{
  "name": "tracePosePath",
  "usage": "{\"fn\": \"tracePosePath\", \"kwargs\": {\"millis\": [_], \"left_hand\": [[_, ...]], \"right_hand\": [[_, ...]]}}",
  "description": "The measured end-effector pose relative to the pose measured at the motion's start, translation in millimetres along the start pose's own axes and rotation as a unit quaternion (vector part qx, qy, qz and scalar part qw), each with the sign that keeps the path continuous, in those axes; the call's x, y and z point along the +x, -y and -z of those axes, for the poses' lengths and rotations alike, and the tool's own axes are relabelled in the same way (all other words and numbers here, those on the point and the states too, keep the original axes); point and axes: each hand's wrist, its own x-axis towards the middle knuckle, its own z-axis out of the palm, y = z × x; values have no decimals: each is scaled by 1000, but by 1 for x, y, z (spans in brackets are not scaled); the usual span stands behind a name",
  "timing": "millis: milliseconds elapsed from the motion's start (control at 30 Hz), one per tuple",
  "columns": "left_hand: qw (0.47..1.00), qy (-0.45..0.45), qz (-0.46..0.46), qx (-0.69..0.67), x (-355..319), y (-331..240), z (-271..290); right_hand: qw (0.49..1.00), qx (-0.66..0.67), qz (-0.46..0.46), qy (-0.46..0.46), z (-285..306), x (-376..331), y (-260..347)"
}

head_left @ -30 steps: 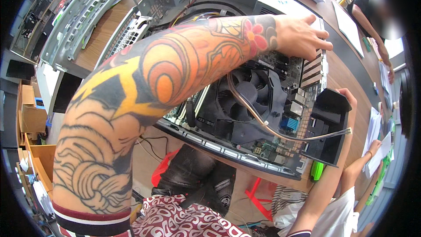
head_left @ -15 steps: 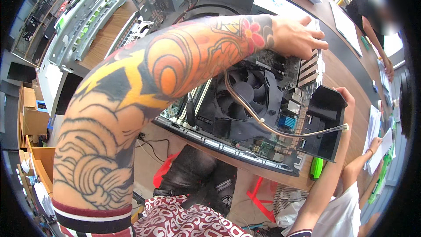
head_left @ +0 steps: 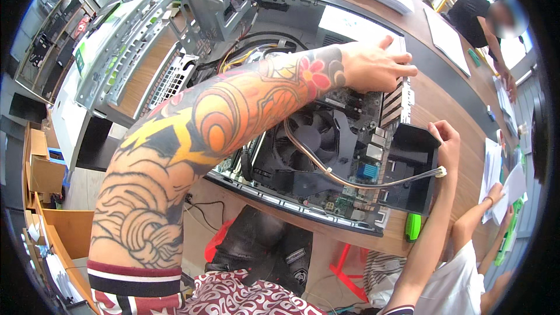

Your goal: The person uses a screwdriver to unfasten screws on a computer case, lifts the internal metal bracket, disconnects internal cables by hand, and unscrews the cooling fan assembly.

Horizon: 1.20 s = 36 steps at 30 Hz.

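Note:
An opened desktop computer case [head_left: 326,217] lies on its side on a wooden table before me, its motherboard exposed. My left hand [head_left: 376,65] reaches across it, fingers spread over the rear edge beside the metal slot covers [head_left: 394,105]. My right hand [head_left: 447,143] is closed on the upper corner of a black plastic cover [head_left: 411,160] at the case's right side. A black cooling fan [head_left: 309,134] sits in the middle of the board. A sleeved cable [head_left: 356,185] arches over it, its white connector [head_left: 441,172] beside my right wrist. My left forearm hides part of the interior.
A grey metal frame [head_left: 99,73] stands at the left. A bright green object [head_left: 413,227] lies by the case's near right corner. Papers [head_left: 446,44] lie farther along the table [head_left: 461,105]. Other people sit or stand at the right and far side; one holds sheets [head_left: 507,192].
The whole view has shifted, so the case and both hands sit farther left and slightly lower. My right fingers bend more around the black cover's corner. My left hand stays at the rear edge.

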Motion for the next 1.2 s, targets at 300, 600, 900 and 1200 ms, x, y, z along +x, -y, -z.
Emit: {"fn": "tracePosePath", "kwargs": {"millis": [300, 600, 900, 1200], "left_hand": [[998, -36, -29, 29, -6, 2, -2], [1000, -7, -21, -1, -4, 7, 2], [997, -44, -54, 35, -6, 8, -4], [1000, 7, -29, 9, -2, 8, 4]], "right_hand": [[1000, -12, 22, -8, 1, 0, -1], [1000, 21, 1, -4, -1, -2, 4], [999, -20, 29, -8, 1, -2, 3], [1000, -1, 5, -6, 1, -2, -1]]}}
